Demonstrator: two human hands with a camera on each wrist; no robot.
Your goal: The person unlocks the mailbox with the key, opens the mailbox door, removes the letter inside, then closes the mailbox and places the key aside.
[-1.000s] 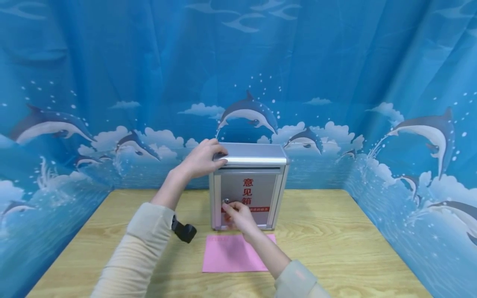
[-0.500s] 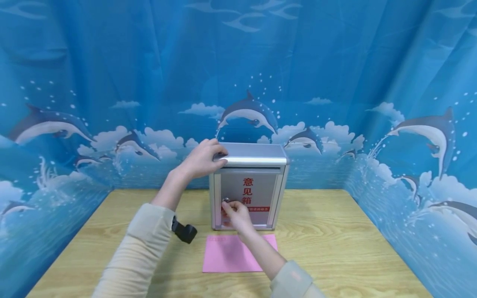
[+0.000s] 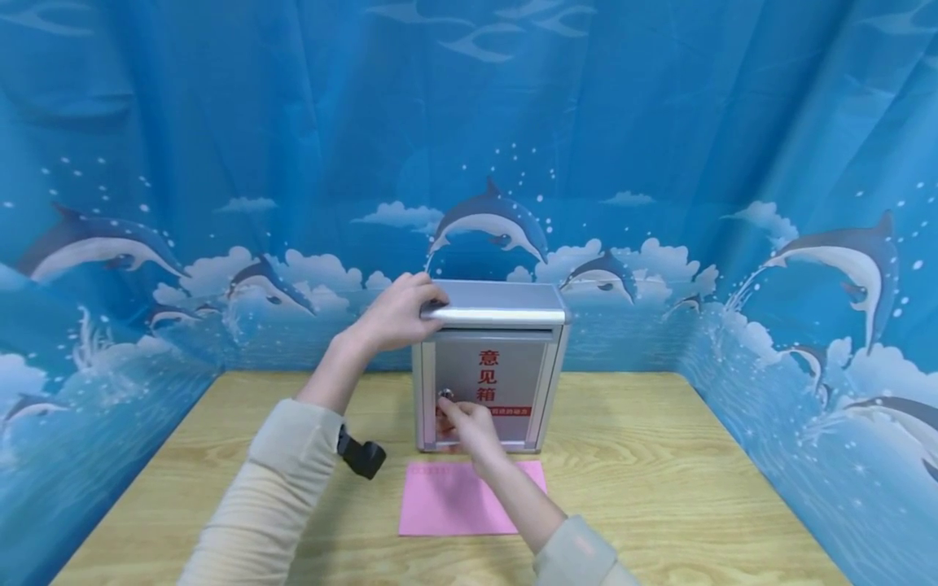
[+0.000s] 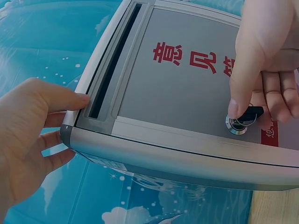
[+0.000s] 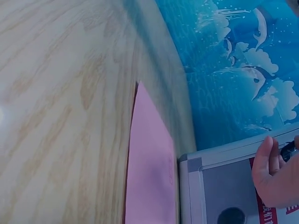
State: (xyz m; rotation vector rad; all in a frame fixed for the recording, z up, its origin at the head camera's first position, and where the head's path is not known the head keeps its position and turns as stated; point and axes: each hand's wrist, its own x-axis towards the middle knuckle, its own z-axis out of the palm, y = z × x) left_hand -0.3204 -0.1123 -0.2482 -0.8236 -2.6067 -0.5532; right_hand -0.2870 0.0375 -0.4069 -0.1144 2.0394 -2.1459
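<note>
A silver suggestion box [image 3: 523, 366] with red characters and a slot near its top stands on the wooden table. My left hand [image 3: 399, 311] grips its upper left corner, thumb on the front edge and fingers bent around the top and side. Low on the left of the front panel is a round metal lock [image 4: 236, 127]. With thumb and forefinger, my right hand [image 3: 472, 427] pinches a black-headed key [image 4: 253, 112] at this lock. The other fingers curl below it, and the hand covers part of a red strip [image 3: 509, 412] on the panel.
Flat on the table [image 3: 630, 488] in front of the box lies a pink paper [image 3: 447, 509], partly under the right forearm. A black camera [image 3: 362, 457] juts from the left cuff. Behind and at both sides hangs a blue dolphin curtain [image 3: 469, 122].
Over the last second the right wrist and forearm have shifted slightly left, while the fingers stay at the lock. The left hand and the box hold their place.
</note>
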